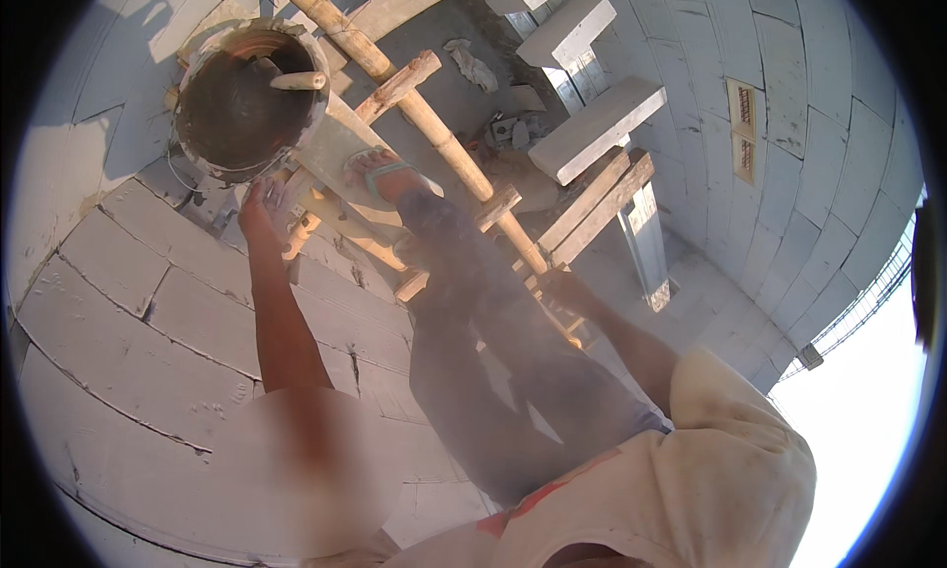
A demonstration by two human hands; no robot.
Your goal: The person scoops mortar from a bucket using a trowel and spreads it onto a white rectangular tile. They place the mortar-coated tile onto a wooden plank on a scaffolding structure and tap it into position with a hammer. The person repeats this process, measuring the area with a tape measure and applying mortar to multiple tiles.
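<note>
My left hand reaches up to the wall's edge, just below a round bucket. Its fingers are small and unclear, so I cannot tell what they grip. Dark grey wet mortar fills the bucket, and a tool with a wooden handle rests in it. To the right, my right hand is closed round a bamboo pole of a ladder-like frame with wooden crosspieces. My sandalled foot stands on a plank beside the bucket.
A pale block wall runs along the left; another block wall curves along the right. Between them, concrete slabs and timber boards jut out like steps. Rubble and a crumpled pale cloth or bag lie lower down.
</note>
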